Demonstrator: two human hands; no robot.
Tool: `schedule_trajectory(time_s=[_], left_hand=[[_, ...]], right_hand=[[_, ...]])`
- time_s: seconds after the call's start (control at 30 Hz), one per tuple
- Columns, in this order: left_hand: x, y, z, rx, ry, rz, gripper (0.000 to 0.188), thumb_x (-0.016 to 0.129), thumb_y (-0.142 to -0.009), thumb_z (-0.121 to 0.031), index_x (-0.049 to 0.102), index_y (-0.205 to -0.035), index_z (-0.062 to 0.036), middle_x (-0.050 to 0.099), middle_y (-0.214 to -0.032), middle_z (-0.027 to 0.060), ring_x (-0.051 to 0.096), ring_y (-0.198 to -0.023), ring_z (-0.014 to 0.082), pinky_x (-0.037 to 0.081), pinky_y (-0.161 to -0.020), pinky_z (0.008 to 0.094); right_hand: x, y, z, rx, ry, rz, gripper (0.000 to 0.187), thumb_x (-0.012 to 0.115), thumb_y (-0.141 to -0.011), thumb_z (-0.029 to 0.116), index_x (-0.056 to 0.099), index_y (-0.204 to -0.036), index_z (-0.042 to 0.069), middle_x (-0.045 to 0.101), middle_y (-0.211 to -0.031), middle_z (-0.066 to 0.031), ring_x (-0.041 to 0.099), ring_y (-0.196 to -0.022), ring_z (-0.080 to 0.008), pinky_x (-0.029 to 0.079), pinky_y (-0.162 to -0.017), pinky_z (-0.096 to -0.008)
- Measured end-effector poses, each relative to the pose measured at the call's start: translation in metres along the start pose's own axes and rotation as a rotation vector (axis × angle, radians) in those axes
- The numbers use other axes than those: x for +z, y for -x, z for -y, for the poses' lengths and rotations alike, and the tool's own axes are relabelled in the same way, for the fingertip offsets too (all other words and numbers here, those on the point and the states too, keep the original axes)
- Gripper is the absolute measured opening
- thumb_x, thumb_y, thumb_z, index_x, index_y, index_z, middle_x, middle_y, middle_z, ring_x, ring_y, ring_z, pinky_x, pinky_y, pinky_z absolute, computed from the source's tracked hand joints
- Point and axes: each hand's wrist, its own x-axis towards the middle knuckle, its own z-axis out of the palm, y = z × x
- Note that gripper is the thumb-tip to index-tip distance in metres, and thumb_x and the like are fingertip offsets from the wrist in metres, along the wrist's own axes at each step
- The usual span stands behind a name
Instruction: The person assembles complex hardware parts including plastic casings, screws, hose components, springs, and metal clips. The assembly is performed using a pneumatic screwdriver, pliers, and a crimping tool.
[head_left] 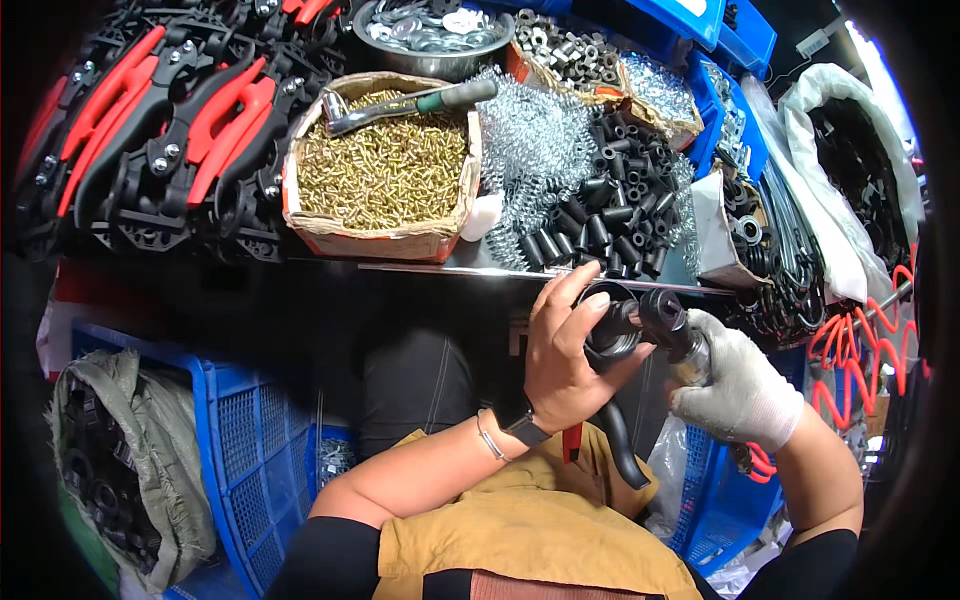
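In front of my lap, my bare left hand (566, 350) is closed around a black clamp-like assembly (612, 345). A curved black handle (624, 448) and a red piece (572, 442) hang below that hand and look like parts of it. My right hand (738, 385), in a pale work glove, grips an air ratchet wrench (690, 358). The wrench's round black head (662, 312) is up against the assembly, so the fastener there is hidden. A red coiled air hose (868, 340) runs beside my right forearm.
On the bench stand finished-looking black-and-red assemblies (215, 130), a carton of brass-coloured fasteners (385, 165) with a socket ratchet (415, 105) on top, springs (530, 140), black sleeves (620, 190) and a bowl of washers (435, 62). Blue crates (255, 440) and a sack (150, 470) stand below.
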Motion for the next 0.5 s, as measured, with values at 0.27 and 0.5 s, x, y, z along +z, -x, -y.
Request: schedule_trajectory(time_s=[0.27,0.5], left_hand=[[-0.005,0.007,0.000,-0.030,0.025,0.011,0.092,0.092,-0.067,-0.015,0.033,-0.138,-0.0134,0.038,-0.141,0.0284,0.046,-0.129,0.0441,0.044,-0.104,0.0514],[0.001,0.005,-0.002,-0.038,-0.022,-0.064,0.093,0.093,-0.064,-0.011,0.033,-0.134,-0.0127,0.041,-0.138,0.0270,0.049,-0.125,0.0413,0.047,-0.102,0.0494]], right_hand=[[0.020,0.004,-0.011,-0.042,0.070,-0.075,0.051,0.075,-0.070,0.012,0.051,-0.113,0.001,0.068,-0.077,-0.0183,0.071,-0.081,-0.0387,0.055,-0.071,-0.0402],[0.000,-0.015,-0.005,0.026,-0.011,0.003,0.042,0.073,-0.069,0.010,0.059,-0.107,0.000,0.068,-0.078,-0.0154,0.070,-0.074,-0.0262,0.054,-0.072,-0.0357]])
